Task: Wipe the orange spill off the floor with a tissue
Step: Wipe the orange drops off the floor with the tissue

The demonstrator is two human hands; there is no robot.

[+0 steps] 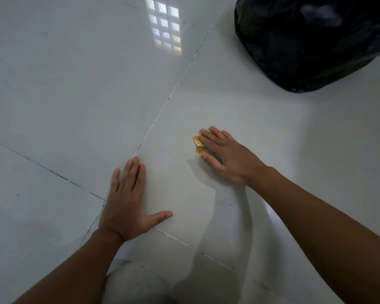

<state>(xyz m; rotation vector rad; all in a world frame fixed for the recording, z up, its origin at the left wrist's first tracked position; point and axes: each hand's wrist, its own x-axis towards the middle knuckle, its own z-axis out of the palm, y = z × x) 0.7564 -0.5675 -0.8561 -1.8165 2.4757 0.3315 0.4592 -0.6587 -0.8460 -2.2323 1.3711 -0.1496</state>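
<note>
Two hands: both are laid on the glossy white tile floor (75,95).
Left hand (127,200): set flat at the near left, fingers straight and together, thumb spread to the right; nothing is held, and it appears to be used as a prop.
Right hand (224,156): laid with straight fingers over a tissue (196,140), which is pressed to the floor, not clutched.
Tissue: only a small corner, stained orange, is seen past the fingertips on the left; the rest is hidden under the palm.
Orange spill (199,149): a small blob is left exposed between forefinger and thumb, just beside the tissue corner.
Black rubbish bag (312,44): stood at the far right, well apart from the hands.
Progress: judged partly done, since orange is still on the tile.
Risk, smearing: the spill could be spread into a film if the soaked corner is dragged across it.
Risk, missed spot: the blob could be passed by, as it lies outside the covered patch.
Risk, soiled skin: the thumb could be stained, being so close.
</note>
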